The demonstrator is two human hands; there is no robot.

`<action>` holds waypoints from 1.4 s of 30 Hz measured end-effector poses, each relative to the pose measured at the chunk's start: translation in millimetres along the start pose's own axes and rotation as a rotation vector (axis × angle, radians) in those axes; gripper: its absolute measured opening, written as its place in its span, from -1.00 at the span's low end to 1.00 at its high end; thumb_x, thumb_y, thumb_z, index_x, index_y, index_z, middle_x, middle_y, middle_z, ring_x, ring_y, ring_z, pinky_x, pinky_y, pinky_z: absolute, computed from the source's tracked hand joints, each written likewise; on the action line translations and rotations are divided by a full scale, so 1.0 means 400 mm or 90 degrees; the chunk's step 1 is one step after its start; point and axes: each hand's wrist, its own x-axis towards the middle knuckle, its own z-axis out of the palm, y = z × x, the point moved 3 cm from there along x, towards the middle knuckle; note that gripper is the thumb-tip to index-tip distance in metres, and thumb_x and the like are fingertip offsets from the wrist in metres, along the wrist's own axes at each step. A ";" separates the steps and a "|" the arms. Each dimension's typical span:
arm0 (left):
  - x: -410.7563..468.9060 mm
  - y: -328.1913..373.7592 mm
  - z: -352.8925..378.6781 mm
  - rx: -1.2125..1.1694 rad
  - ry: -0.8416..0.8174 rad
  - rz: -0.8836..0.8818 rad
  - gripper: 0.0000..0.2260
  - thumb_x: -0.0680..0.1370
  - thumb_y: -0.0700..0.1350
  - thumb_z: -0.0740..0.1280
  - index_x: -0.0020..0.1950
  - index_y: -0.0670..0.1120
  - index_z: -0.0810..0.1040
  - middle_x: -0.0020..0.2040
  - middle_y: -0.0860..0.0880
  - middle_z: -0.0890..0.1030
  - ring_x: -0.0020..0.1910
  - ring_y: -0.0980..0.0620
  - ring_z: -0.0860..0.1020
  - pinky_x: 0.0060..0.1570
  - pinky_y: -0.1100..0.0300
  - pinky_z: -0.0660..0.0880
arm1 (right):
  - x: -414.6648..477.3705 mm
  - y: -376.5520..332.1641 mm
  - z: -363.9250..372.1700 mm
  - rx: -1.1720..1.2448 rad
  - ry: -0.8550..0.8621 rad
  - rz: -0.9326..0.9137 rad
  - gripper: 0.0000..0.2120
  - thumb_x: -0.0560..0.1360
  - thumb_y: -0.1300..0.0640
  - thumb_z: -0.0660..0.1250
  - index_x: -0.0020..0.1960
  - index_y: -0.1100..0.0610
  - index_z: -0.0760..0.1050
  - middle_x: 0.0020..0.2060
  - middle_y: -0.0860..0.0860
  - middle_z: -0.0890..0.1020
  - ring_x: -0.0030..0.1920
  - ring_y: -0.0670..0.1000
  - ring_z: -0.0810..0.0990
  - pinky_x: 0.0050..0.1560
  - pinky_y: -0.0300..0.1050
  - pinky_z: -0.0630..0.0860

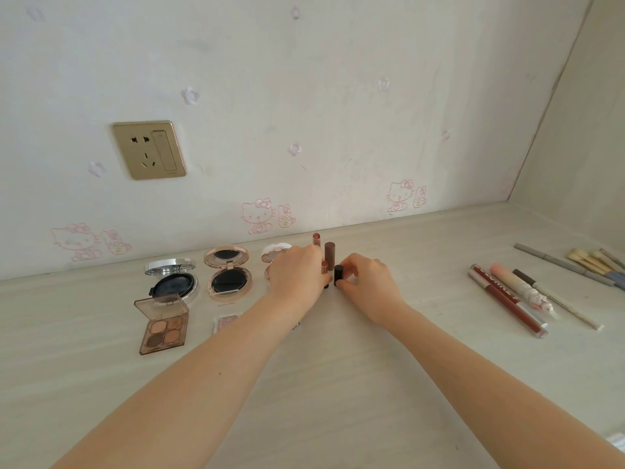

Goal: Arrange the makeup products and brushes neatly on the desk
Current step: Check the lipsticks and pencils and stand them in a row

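Several lipsticks stand upright mid-desk near the wall. My left hand (pixel 297 274) grips a rose-gold lipstick (pixel 324 267); a second pink one (pixel 316 240) and a brown tube (pixel 329 253) stand just behind. My right hand (pixel 367 277) pinches a black lipstick (pixel 338 275) standing beside it. To the left lie open compacts: a silver cushion (pixel 172 280), a rose-gold cushion (pixel 227 272) and a white compact (pixel 275 252) partly hidden by my left hand. An open eyeshadow palette (pixel 164 324) lies in front of them.
At the right lie lip glosses (pixel 505 299), a pale tube (pixel 517 284), pencils (pixel 561 304) and brushes (pixel 590 260) in a loose row. A small glitter pan (pixel 225 322) sits under my left forearm. A wall socket (pixel 148 149) is above the desk (pixel 338 384).
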 end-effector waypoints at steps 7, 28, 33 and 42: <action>0.009 -0.004 0.004 -0.036 0.003 -0.037 -0.88 0.43 -0.04 0.40 -0.09 -0.04 0.58 -0.13 -0.02 0.63 -0.09 -0.08 0.58 -0.16 0.05 0.55 | 0.018 -0.001 0.010 -0.056 0.011 0.006 -0.82 0.48 0.09 0.30 0.08 0.04 0.52 0.00 -0.09 0.61 0.09 0.07 0.43 0.13 0.02 0.40; 0.002 0.002 -0.004 -0.010 -0.010 -0.030 -0.82 0.48 0.02 0.38 -0.06 -0.08 0.56 -0.14 -0.04 0.61 -0.11 -0.08 0.58 -0.16 0.05 0.55 | -0.004 0.017 -0.001 -0.127 0.015 -0.018 -0.64 0.50 -0.03 0.32 0.27 0.04 0.43 0.11 -0.04 0.53 0.16 0.06 0.38 0.14 -0.08 0.34; -0.002 0.001 -0.015 0.000 0.006 -0.012 -0.82 0.49 0.01 0.36 -0.01 -0.06 0.57 -0.06 -0.02 0.62 -0.03 -0.07 0.55 -0.10 0.04 0.55 | -0.031 0.028 -0.028 -0.114 0.008 -0.033 -0.64 0.53 0.03 0.31 0.29 0.09 0.42 0.18 -0.02 0.50 0.20 0.05 0.37 0.14 -0.17 0.34; -0.050 0.019 -0.061 0.053 0.116 0.061 -0.82 0.55 -0.05 0.25 0.11 -0.08 0.49 -0.16 -0.01 0.56 -0.11 -0.06 0.46 -0.16 0.01 0.53 | -0.112 0.043 -0.116 -0.171 0.010 -0.057 -0.66 0.56 0.05 0.26 0.32 0.08 0.40 0.24 -0.02 0.48 0.28 0.01 0.37 0.14 -0.15 0.40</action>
